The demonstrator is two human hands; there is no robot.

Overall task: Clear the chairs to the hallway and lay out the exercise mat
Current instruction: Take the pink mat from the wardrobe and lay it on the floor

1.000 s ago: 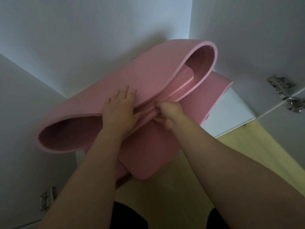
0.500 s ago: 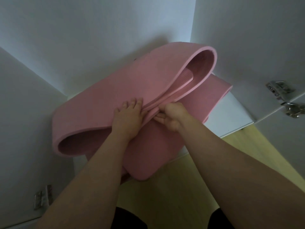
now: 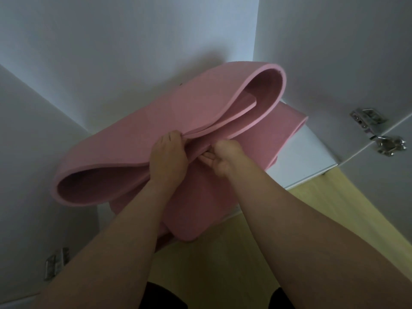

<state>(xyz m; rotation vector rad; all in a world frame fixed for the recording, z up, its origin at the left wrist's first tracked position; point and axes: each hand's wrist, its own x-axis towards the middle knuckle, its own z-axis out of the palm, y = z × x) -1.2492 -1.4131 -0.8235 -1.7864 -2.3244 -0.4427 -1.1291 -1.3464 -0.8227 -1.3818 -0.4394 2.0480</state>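
A thick pink exercise mat [image 3: 138, 139], loosely folded into a wide loop, rests inside a white cabinet, with one flap hanging over the front edge toward the floor. My left hand [image 3: 167, 159] lies on top of the loop's middle, its fingers curled over the layered edges. My right hand [image 3: 219, 157] pinches the same layers from beneath, just right of the left hand. Both ends of the loop gape open, one at the lower left and one at the upper right. No chairs are in view.
The white cabinet floor [image 3: 303, 159] shows at right beneath the mat. Open cabinet doors stand on either side, with metal hinges at right [image 3: 376, 132] and lower left [image 3: 55, 264]. Light wooden flooring [image 3: 223, 264] lies below, in front of the cabinet.
Both hands have shifted along the mat's middle and squeezed its layers closer together. The left end of the loop has drawn in to the right, and the fold is tighter.
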